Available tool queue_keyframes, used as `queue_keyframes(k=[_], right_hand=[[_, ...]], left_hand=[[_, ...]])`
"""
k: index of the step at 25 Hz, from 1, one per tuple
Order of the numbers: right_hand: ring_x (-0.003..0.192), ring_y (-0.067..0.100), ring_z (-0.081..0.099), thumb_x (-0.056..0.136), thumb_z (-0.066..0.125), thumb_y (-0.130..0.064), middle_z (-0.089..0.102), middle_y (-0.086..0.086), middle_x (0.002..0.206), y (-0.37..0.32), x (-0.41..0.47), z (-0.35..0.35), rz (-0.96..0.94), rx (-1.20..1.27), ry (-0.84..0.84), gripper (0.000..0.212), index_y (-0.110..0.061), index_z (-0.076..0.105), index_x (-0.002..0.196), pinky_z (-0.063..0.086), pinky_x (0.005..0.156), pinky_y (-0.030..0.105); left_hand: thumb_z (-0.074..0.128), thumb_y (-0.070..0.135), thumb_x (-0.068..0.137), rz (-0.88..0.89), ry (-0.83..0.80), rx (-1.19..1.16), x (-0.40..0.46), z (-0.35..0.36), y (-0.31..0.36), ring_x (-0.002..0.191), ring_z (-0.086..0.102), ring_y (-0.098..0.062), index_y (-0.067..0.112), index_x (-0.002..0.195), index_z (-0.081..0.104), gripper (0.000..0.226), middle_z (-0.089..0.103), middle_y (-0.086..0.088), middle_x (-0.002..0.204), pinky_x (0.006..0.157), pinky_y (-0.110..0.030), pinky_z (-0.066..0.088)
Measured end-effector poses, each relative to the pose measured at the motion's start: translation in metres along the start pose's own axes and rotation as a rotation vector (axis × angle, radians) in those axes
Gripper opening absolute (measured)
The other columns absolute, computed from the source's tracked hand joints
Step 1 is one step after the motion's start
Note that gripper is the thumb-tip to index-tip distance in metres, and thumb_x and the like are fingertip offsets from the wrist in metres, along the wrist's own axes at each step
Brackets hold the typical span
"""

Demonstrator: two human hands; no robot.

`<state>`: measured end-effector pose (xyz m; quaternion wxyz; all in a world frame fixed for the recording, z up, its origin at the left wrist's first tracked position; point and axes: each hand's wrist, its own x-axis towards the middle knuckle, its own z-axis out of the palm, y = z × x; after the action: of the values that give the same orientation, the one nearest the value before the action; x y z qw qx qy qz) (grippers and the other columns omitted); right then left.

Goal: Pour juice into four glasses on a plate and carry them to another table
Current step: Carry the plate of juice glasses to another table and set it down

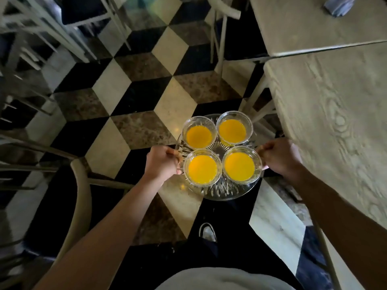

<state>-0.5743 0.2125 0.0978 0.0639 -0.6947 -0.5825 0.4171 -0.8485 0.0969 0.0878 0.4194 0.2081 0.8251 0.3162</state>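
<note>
A cut-glass plate (222, 192) is held in the air above the chequered floor. On it stand several clear glasses filled with orange juice, among them a near-left glass (202, 168), a near-right glass (239, 166) and a far-right glass (234, 129). My left hand (162, 163) grips the plate's left rim. My right hand (279, 156) grips its right rim. All the glasses stand upright and close together.
A pale wood-grain table (335, 114) runs along the right, with a second table (310, 24) behind it bearing a blue cloth (339, 5). Pale chairs stand at the left (81, 185) and top (222, 34). My shoe (207, 232) shows below the plate.
</note>
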Motion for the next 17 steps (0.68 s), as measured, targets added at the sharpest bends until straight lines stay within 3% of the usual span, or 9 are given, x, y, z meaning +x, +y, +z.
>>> queue_keyframes(k=[5,7,11,14,17], right_hand=[[0.033,-0.002,0.059,0.090,0.057,0.004,0.065,-0.014,0.042,-0.039,0.048,-0.005,-0.045,0.028,-0.065,0.024,-0.004,0.079,0.083,0.039,0.033,0.009],[0.034,-0.003,0.060,0.091,0.057,0.003,0.065,-0.017,0.043,-0.056,0.067,-0.009,-0.072,0.008,-0.079,0.025,-0.007,0.078,0.081,0.039,0.032,0.009],[0.033,-0.003,0.058,0.089,0.056,0.008,0.064,-0.019,0.044,-0.080,0.106,-0.015,-0.097,-0.011,-0.118,0.021,0.002,0.077,0.087,0.040,0.032,0.009],[0.038,-0.004,0.063,0.087,0.065,0.002,0.067,-0.019,0.046,-0.098,0.136,-0.018,-0.124,-0.061,-0.143,0.018,-0.007,0.080,0.084,0.045,0.037,0.012],[0.048,-0.002,0.069,0.083,0.073,-0.003,0.072,-0.018,0.054,-0.110,0.163,-0.020,-0.157,-0.113,-0.165,0.016,-0.016,0.081,0.078,0.056,0.051,0.020]], left_hand=[[0.060,-0.014,0.092,-0.061,0.042,-0.069,0.034,-0.003,0.023,0.071,0.071,-0.032,0.002,0.085,0.068,0.019,0.072,-0.020,0.082,0.066,-0.050,0.067],[0.061,-0.014,0.092,-0.083,0.083,-0.087,0.044,-0.004,0.034,0.071,0.073,-0.032,0.000,0.089,0.069,0.017,0.072,-0.019,0.080,0.064,-0.049,0.067],[0.063,-0.014,0.091,-0.089,0.129,-0.083,0.063,-0.006,0.056,0.082,0.077,-0.041,0.000,0.089,0.069,0.016,0.074,-0.022,0.084,0.062,-0.044,0.067],[0.063,-0.013,0.092,-0.107,0.172,-0.075,0.082,-0.002,0.071,0.077,0.077,-0.036,0.002,0.086,0.070,0.017,0.074,-0.017,0.080,0.062,-0.046,0.067],[0.065,-0.010,0.092,-0.110,0.200,-0.050,0.102,0.000,0.081,0.072,0.077,-0.033,0.004,0.084,0.071,0.018,0.074,-0.014,0.077,0.058,-0.040,0.067]])
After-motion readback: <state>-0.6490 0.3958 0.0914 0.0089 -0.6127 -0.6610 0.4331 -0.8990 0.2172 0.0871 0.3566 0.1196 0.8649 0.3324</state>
